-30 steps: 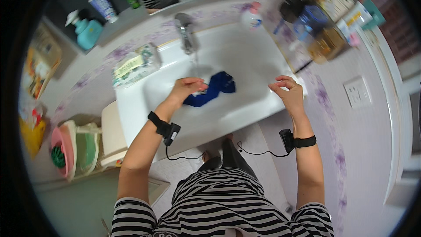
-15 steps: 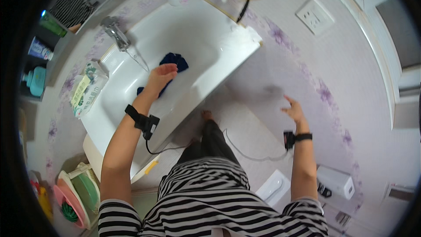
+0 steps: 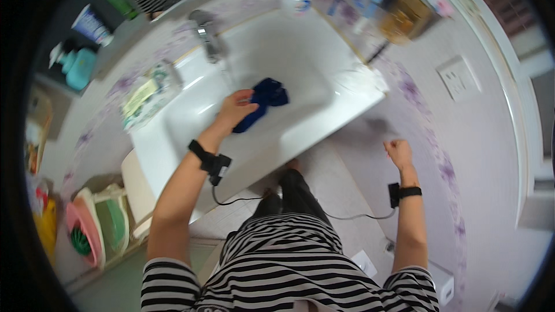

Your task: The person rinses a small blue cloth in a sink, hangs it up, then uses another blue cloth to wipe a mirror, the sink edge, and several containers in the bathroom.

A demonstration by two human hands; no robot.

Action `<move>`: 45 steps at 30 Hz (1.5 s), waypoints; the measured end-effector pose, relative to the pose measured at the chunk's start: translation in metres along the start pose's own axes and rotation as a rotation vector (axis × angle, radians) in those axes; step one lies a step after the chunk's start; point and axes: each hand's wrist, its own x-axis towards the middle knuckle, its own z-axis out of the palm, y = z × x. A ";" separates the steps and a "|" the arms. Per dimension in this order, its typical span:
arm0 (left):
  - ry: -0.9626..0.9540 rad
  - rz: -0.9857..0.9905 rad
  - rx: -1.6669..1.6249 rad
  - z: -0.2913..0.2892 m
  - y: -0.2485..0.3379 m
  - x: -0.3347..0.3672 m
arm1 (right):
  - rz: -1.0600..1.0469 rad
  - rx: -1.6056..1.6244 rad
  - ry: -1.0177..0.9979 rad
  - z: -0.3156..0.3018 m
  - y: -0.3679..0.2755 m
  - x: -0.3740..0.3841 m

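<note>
We're seeing the tap (image 3: pixel 203 30) apparently trickling, then the left hand (image 3: pixel 236 110) sitting at the blue cloth (image 3: pixel 269 93) lying in the sink (image 3: pixel 321 46) — narrowly parted, grip unclear. We're thinking the cloth, likely wet, could be slipping from a loose pinch. The right hand (image 3: pixel 400 153) is hanging outside — curled, seemingly empty.

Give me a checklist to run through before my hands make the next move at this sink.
1. Blue cloth inside the sink: ok.
2. Left hand at the cloth: ok.
3. Left hand gripping the cloth: cannot tell; the fingers hide any contact.
4. Right hand over the sink: not ok; it is out beyond the sink's right end.
5. Bottle with the pink top standing at the sink's back edge: ok.
6. Right hand free of objects: cannot tell; it is curled.
</note>
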 end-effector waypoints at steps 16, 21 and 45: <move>0.130 -0.406 0.417 -0.026 -0.070 -0.006 | -1.196 -0.138 -0.221 0.060 -0.331 0.048; 0.346 -0.407 0.266 -0.042 -0.072 -0.018 | -1.174 -0.326 -0.304 0.124 -0.369 0.092; 0.508 -0.429 -1.346 -0.019 -0.006 -0.005 | -0.620 0.893 -0.620 0.070 -0.436 0.062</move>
